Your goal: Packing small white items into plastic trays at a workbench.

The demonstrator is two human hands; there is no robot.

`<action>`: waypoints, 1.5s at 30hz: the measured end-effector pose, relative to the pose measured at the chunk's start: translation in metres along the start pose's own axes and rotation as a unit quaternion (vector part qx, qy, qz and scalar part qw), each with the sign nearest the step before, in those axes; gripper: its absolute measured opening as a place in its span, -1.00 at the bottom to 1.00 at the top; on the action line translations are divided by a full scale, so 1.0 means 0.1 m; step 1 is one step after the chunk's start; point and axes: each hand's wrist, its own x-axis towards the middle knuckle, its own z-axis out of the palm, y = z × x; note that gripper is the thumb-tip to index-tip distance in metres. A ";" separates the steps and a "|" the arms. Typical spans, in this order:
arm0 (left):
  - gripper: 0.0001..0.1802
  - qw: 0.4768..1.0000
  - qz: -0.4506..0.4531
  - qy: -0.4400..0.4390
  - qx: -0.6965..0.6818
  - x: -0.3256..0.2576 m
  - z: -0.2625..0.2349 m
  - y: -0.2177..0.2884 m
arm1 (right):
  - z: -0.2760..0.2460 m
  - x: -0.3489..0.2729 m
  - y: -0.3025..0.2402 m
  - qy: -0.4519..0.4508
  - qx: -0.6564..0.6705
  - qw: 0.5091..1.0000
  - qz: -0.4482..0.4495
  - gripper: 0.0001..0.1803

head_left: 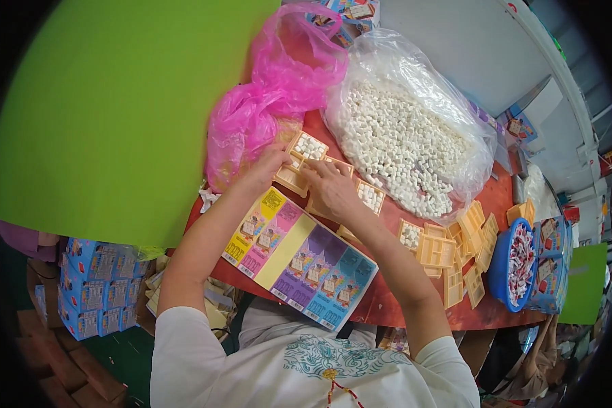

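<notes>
A small cream divided tray (291, 179) lies at the middle of the table, white cubes (310, 146) packed in its far compartment. Its left edge is gripped by my left hand (270, 165). Over its right side reaches my right hand (332, 188), the fingers bent down and pressed together; what they hold, if anything, is hidden. Partly under and beside that hand are more trays of the same kind, one with white cubes (369, 196) in it. Just nearer to me, a sheet of colourful printed cards (299, 260) lies flat.
A big clear bag (415, 75) of loose white cubes spreads at the back, beside a crumpled pink bag (251, 115). Stacked trays (435, 251) and a blue basin (502, 268) of small wrapped pieces stand at right. A green panel (115, 115) fills the left; blue boxes (92, 289) are below.
</notes>
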 end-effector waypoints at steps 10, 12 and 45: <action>-0.49 0.855 0.171 0.127 0.472 -0.36 0.31 0.33 | 0.13 -0.03 0.05 -0.024 -0.001 1.000 -0.006 -0.58; -0.49 0.781 0.192 0.155 0.573 -0.45 0.38 0.32 | 0.14 -0.03 0.04 -0.036 0.005 0.999 0.000 -0.58; -0.28 0.636 0.252 0.023 0.729 -0.03 0.35 -0.08 | -0.02 -0.27 0.69 0.061 -0.141 0.981 0.120 -0.62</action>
